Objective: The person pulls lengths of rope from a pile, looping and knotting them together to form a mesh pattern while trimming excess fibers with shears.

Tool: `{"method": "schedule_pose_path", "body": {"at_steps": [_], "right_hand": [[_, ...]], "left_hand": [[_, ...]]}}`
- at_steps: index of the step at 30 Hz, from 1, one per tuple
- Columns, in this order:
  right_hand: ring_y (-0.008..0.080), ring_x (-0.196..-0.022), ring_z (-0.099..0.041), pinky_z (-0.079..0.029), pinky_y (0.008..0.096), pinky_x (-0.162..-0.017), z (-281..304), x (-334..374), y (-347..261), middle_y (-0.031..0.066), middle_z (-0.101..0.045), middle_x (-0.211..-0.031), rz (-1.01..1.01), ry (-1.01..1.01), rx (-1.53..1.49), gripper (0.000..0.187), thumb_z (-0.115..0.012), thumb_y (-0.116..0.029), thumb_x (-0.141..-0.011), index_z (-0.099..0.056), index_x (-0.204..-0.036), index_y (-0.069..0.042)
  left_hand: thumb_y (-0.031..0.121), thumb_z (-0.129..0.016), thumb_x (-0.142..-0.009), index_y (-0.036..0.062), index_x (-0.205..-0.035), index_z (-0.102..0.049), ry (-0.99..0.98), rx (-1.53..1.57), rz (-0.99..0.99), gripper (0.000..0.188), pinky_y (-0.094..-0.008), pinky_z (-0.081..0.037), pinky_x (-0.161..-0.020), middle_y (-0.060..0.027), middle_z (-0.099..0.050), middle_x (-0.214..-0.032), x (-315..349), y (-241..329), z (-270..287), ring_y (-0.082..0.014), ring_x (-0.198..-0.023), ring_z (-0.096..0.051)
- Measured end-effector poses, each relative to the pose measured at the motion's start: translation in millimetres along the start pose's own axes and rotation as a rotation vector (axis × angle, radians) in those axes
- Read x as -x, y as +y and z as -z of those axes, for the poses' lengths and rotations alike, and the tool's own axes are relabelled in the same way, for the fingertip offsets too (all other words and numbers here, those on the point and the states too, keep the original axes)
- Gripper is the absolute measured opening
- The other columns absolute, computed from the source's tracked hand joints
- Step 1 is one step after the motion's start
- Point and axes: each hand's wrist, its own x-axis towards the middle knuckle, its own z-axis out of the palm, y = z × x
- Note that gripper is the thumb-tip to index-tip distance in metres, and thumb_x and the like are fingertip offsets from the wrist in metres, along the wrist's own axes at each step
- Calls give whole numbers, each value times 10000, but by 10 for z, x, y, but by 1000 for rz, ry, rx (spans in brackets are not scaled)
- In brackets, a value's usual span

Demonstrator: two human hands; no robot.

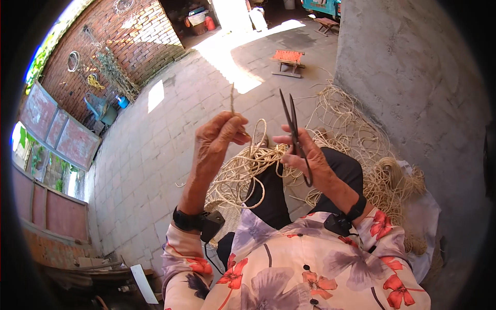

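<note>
Left hand (219,133): you pinch a cord strand (232,98), end upward, near looped cord (261,154) before you. Right hand (315,163): you hold dark scissors (294,124), blades slightly parted, clear of the strand. Apparent step: preparing cord; cutting would call for bringing blades to strand.

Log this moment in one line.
left hand: pinching upright strand | right hand: holding scissors, blades slightly apart | cord heap: at right
</note>
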Motion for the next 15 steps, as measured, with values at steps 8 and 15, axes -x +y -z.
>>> {"method": "schedule_pose_path", "body": {"at_steps": [8,15], "right_hand": [[80,-795,-596,-479,208,-723,-222,-161,142,42,-612,-942,-97,10,-55,432,-667,-103,-844,-467,-1224,-61],[87,-696,-586,-467,199,-639,26,0,80,32,-597,-817,-158,181,-70,376,-579,-53,-831,-474,-1191,-32]], "left_hand": [[140,-548,-946,-8,-1000,-622,-143,105,4,175,-233,-510,-659,-50,-644,-821,64,-49,-307,-93,-739,-620],[137,-594,-898,10,-989,-613,158,-267,22,157,-267,-492,-651,-69,-641,-798,426,-529,172,-119,-718,-607]]}}
